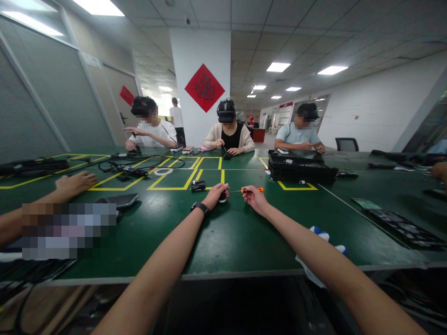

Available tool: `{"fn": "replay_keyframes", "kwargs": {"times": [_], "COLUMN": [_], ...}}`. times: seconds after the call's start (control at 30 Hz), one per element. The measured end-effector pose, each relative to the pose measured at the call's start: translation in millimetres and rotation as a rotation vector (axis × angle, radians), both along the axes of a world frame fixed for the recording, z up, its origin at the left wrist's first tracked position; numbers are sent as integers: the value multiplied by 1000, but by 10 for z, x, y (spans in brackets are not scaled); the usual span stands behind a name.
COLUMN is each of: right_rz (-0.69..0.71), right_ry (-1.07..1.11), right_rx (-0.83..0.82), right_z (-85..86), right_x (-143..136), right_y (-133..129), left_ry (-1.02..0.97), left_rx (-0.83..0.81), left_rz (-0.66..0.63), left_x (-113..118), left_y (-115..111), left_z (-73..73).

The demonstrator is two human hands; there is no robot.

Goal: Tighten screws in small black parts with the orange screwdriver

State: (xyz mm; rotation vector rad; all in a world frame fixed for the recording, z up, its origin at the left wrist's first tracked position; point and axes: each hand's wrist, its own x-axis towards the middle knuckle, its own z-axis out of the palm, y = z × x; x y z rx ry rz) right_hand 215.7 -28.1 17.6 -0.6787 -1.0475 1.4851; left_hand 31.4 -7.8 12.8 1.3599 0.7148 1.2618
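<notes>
Green worktop point(240, 246): over it, the left hand point(214, 196) curls its fingers round a small dark part point(222, 197); the right hand point(256, 200) has its fingers pinched on an orange screwdriver point(260, 189), shaft pointing left towards the part, contact unclear. A black block point(198, 185) lies just left of the left hand.

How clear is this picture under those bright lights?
Head view: ceiling lights glare white; head view: wide-angle distortion stretches the forearms; head view: the green table shows soft sheen; head view: dark item in the left hand, too small to identify.
</notes>
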Motion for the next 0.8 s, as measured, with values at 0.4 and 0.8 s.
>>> {"fn": "replay_keyframes", "kwargs": {"times": [0.4, 0.8], "right_rz": [-27, 56], "right_ry": [-31, -53], "right_rx": [-5, 63], "right_z": [27, 26], "right_x": [-18, 18], "right_y": [-27, -24], "left_ry": [109, 113], "left_rx": [21, 41], "left_rz": [79, 94], "left_x": [1, -49], "left_y": [-17, 27], "left_z": [5, -36]}}
